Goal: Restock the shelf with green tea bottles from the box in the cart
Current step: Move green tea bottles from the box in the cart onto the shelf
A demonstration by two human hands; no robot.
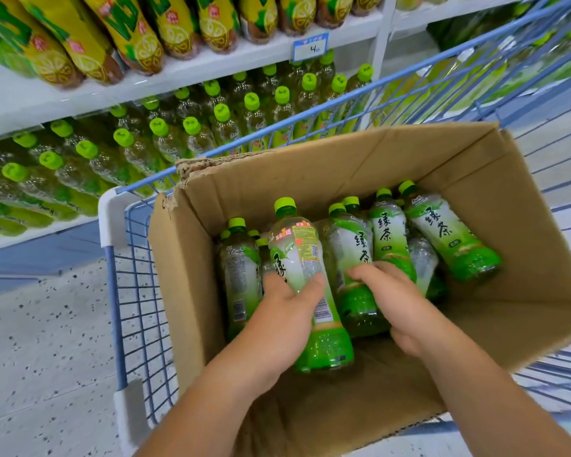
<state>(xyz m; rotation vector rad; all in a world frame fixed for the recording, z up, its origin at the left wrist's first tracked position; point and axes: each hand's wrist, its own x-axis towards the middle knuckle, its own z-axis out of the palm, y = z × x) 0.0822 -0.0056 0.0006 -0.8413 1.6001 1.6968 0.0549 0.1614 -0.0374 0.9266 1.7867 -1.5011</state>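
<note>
Green tea fills these clear plastic bottles, so I think each one is a bit heavy, and the thin sides would squash if I squeezed hard. The shiny label wrap looks slippery too. The best place to hold is the middle, not the cap. My left hand [287,311] is curled round the middle of one bottle [297,255], thumb on the label, with the cap far above my fingers and the fat bottom just below my palm. My right hand [396,301] is wrapped over the second bottle [346,255] right beside it, fingers across the low part of its label. Both bottles lean inside the brown box [310,179] in the blue cart [114,291], with more bottles beside them. The shelf [40,234] is up past my left hand, well apart.
</note>
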